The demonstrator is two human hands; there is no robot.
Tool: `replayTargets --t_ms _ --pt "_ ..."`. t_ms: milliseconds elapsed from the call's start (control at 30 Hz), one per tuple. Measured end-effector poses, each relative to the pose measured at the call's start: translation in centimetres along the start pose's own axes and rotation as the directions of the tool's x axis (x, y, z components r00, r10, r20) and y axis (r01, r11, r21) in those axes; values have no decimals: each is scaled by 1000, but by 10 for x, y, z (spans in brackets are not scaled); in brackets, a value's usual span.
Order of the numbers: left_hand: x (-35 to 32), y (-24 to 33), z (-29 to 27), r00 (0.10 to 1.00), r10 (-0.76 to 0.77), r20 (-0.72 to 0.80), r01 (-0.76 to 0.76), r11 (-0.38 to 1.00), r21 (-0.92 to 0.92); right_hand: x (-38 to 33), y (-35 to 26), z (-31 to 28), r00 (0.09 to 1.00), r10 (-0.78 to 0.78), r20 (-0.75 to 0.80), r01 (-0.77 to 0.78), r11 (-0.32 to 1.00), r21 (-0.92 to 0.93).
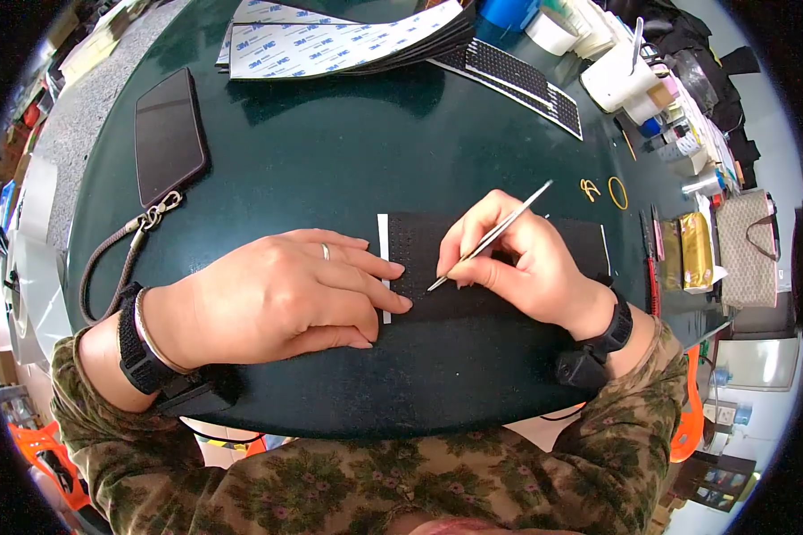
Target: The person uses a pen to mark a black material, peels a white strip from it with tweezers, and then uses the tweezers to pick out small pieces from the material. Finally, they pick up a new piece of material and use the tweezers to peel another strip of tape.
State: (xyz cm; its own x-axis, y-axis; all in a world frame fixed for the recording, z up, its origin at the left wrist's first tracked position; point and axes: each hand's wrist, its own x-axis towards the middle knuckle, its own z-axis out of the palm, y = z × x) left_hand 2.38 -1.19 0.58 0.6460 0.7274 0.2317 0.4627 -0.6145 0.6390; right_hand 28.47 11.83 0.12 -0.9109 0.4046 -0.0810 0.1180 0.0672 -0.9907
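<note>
A black perforated sheet (424, 234) with a white strip along its left edge lies flat on the dark green table (285, 160). My left hand (303, 290) rests flat, fingers stretched out, with its fingertips on the sheet's left edge. Pinched in my right hand (522, 263) is a pair of metal tweezers (504, 227), slanting up to the right. Their tips touch or hover just over the sheet, close to the left fingertips; which, I cannot tell. My right hand covers part of the sheet. Any tiny piece at the tips is too small to make out.
At the back lies a stack of white-backed sheets (330, 45), beside black perforated strips (517, 80). A phone (165, 134) with a cord strap is at left. Rubber bands (617, 193), a white container (616, 80) and a yellow packet (694, 251) are at right.
</note>
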Motion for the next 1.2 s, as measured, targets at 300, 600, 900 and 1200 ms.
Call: replayTargets --t_ms 300,600,900,1200 --pt "1 0 0 1000 -2 -6 2 1000 -15 0 14 7 953 -304 5 293 914 -281" --pt "0 1 0 1000 -1 -15 1 1000 -15 0 -2 1 997 -74 26 78 973 -216" --pt "-1 0 1 1000 31 -1 -31 999 34 1 3 2 989 -145 32 149 960 -238" --pt "0 2 4 999 50 -2 -49 990 136 0 0 2 997 -66 28 71 961 -269"
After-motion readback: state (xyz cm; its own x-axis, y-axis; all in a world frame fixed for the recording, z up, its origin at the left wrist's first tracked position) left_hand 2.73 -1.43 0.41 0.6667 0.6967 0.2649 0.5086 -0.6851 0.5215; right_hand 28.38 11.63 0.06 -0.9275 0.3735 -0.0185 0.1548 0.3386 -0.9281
